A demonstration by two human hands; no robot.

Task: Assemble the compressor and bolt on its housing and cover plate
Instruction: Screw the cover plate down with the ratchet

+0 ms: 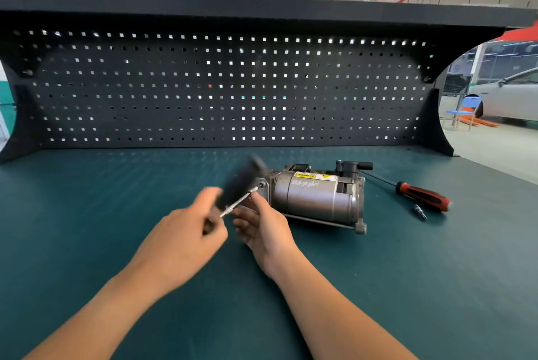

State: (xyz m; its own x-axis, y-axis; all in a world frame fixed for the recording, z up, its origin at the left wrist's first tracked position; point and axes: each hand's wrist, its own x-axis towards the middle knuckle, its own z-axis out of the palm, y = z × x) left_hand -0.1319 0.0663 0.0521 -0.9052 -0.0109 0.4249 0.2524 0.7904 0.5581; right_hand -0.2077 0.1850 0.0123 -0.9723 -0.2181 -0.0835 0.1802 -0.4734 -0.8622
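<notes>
— What are the fingers doing?

— The left hand (pixel 189 231) has its fingers curled tight round the dark butt of a driver (pixel 240 201). The silver shaft runs up and to the right from that fist. A dark shape above the shaft is smeared with blur, and I can't say what it is.

— And the other hand?

— The right hand (pixel 262 228) sits just beside the left one, palm turned inward. Its thumb lies against the shaft near the tip and the fingers curl loosely below. I can't tell whether they really clasp the shaft or only steady it.

— Where does the tip land?

— On a bolt (pixel 262 185) at the left end of the compressor (pixel 314 196).

— Where's that lying?

— On its side on the green bench (pixel 407 272), about the middle, just past the hands. It's a silver drum with a yellow warning label on top, handwriting on its flank and a black fitting at the far right end. A long rod runs along its near edge to a lug at the right corner.

— Anything else on the bench?

— A screwdriver (pixel 422 195) with a red and black handle lies to the right, its tip pointing at the black fitting. A small metal bit (pixel 419 211) lies just beside the handle.

— Behind?

— A black pegboard (pixel 203 83) under a dark shelf. Past its right end stand a blue chair (pixel 468 109) and a white car (pixel 512 94).
</notes>
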